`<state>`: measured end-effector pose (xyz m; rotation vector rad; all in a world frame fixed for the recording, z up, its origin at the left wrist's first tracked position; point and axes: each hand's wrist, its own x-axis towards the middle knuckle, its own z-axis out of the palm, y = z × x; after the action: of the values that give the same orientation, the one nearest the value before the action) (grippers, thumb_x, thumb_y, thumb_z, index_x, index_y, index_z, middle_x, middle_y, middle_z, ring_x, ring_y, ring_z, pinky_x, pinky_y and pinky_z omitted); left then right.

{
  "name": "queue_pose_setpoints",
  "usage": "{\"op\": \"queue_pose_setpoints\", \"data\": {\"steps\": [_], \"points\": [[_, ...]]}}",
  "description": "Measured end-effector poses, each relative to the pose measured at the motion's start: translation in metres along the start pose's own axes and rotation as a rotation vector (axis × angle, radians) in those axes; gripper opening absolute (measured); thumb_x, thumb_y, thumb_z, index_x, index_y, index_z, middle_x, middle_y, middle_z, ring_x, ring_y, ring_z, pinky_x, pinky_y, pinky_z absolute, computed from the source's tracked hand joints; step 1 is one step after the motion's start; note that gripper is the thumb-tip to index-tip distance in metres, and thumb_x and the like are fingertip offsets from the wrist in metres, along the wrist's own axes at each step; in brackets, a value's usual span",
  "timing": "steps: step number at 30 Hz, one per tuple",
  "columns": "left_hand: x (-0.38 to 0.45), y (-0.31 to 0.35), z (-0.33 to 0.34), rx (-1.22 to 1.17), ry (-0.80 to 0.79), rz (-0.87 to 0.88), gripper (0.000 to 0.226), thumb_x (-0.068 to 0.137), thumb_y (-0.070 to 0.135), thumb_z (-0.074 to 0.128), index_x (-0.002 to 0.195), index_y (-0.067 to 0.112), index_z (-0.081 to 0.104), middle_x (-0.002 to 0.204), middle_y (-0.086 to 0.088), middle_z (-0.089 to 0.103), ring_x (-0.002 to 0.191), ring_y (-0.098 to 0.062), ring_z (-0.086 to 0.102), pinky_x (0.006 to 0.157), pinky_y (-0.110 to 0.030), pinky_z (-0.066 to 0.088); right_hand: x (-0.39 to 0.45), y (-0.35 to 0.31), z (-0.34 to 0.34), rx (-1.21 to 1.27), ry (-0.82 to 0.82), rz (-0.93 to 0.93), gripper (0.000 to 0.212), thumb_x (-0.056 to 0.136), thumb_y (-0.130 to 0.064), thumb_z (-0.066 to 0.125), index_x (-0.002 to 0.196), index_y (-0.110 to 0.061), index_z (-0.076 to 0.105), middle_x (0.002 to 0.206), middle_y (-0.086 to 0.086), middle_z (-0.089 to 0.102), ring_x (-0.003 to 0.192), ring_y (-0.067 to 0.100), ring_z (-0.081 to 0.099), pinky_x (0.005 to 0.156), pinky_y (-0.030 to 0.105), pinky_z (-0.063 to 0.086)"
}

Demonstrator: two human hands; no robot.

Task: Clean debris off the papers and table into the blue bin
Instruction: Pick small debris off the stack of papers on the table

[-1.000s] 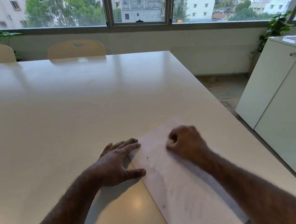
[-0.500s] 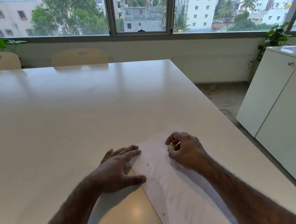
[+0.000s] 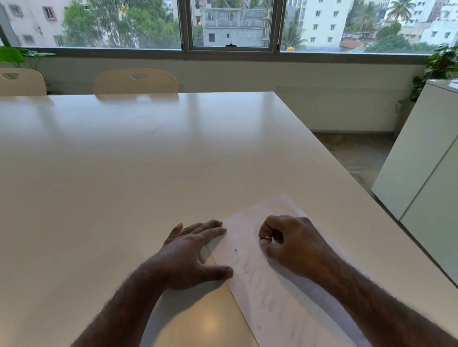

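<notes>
Worktop [image 3: 107,189] and paper [image 3: 284,311] unchanged. Your left hand [image 3: 192,256] stays flat, fingers spread on the paper's left edge. Your right hand [image 3: 295,240], a tight fist a second ago, now pinches a small scrap [image 3: 265,240]. A speck [image 3: 236,250] remains on the paper.

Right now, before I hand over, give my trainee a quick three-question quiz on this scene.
1. True or false: the left hand lies flat with its fingers at the edge of the paper.
2. What is the right hand doing? A) resting open B) pinching a small pale bit C) lifting the sheet
3. What lies on the paper between the two hands?

Key: 1 true. 2 B. 3 a small dark speck. The blue bin is not in view.
</notes>
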<state>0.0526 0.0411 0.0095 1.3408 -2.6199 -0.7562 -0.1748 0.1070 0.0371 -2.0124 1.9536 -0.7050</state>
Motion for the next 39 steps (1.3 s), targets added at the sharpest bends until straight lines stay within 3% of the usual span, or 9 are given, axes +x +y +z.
{"op": "queue_pose_setpoints", "data": {"steps": [5,9,14,19,23,27,32,37,39], "points": [[-0.001,0.002,-0.001,0.001,0.002,-0.001,0.090,0.074,0.071,0.063,0.149,0.042,0.024,0.158,0.025,0.012,0.144,0.003,0.002,0.117,-0.031,-0.012,0.000,-0.003,0.001,-0.048,-0.049,0.010,0.009,0.079,-0.018,0.064,0.080,-0.025,0.069,0.078,-0.008,0.061,0.070,0.005,0.054,0.065,0.020,0.045],[-0.001,0.002,-0.001,0.004,0.002,-0.004,0.090,0.073,0.072,0.063,0.149,0.042,0.023,0.158,0.025,0.011,0.139,0.006,0.001,0.117,-0.030,-0.011,0.011,-0.014,0.008,-0.128,0.113,0.148,0.016,0.077,-0.029,0.060,0.091,-0.024,0.067,0.085,-0.004,0.068,0.081,0.018,0.063,0.070,0.027,0.051],[-0.001,0.003,-0.003,0.019,-0.014,0.011,0.096,0.069,0.078,0.056,0.150,0.041,0.021,0.158,0.024,0.010,0.140,0.006,-0.001,0.118,-0.031,-0.009,0.005,-0.050,0.023,-0.055,-0.111,0.044,0.007,0.076,-0.024,0.067,0.082,-0.020,0.070,0.076,-0.004,0.066,0.072,0.011,0.062,0.067,0.027,0.056],[-0.001,0.000,0.000,0.020,-0.006,0.008,0.091,0.073,0.073,0.061,0.150,0.041,0.023,0.158,0.024,0.011,0.145,0.001,0.000,0.119,-0.033,-0.009,0.031,-0.013,0.003,-0.202,0.153,0.312,0.021,0.068,-0.027,0.064,0.085,-0.018,0.072,0.090,0.002,0.071,0.089,0.023,0.067,0.069,0.021,0.046],[-0.001,0.001,-0.001,0.028,-0.004,0.017,0.094,0.071,0.075,0.058,0.150,0.040,0.022,0.159,0.023,0.010,0.144,0.002,-0.001,0.117,-0.030,-0.010,0.013,-0.040,0.025,-0.034,-0.110,0.094,0.014,0.072,-0.027,0.068,0.082,-0.019,0.072,0.078,-0.003,0.070,0.075,0.012,0.066,0.072,0.028,0.058],[-0.001,0.002,-0.003,0.017,-0.007,0.016,0.091,0.074,0.071,0.062,0.150,0.040,0.023,0.158,0.025,0.011,0.134,0.009,-0.001,0.117,-0.029,-0.011,0.040,0.010,-0.011,-0.256,0.131,0.397,0.025,0.072,-0.027,0.064,0.091,-0.014,0.073,0.096,0.006,0.072,0.094,0.025,0.067,0.077,0.024,0.050],[-0.003,0.001,-0.001,0.014,-0.009,0.016,0.094,0.072,0.074,0.060,0.150,0.041,0.021,0.159,0.023,0.009,0.136,0.009,-0.003,0.115,-0.027,-0.012,0.012,-0.038,0.033,-0.164,-0.015,0.089,0.019,0.073,-0.026,0.059,0.086,-0.016,0.070,0.090,0.000,0.068,0.083,0.019,0.064,0.067,0.023,0.047],[-0.002,0.003,-0.003,0.017,-0.019,0.011,0.092,0.074,0.072,0.061,0.151,0.040,0.021,0.158,0.025,0.009,0.136,0.008,-0.001,0.116,-0.028,-0.012,0.041,0.009,-0.006,-0.257,0.164,0.397,0.024,0.071,-0.028,0.063,0.089,-0.015,0.071,0.095,0.005,0.070,0.095,0.026,0.066,0.074,0.024,0.049],[-0.003,0.003,-0.001,0.022,-0.015,0.014,0.092,0.074,0.072,0.061,0.151,0.041,0.021,0.158,0.025,0.009,0.141,0.006,-0.001,0.116,-0.027,-0.012,0.034,-0.007,0.008,-0.278,0.138,0.301,0.024,0.074,-0.026,0.060,0.092,-0.013,0.070,0.099,0.006,0.068,0.097,0.026,0.064,0.075,0.025,0.048]]}}
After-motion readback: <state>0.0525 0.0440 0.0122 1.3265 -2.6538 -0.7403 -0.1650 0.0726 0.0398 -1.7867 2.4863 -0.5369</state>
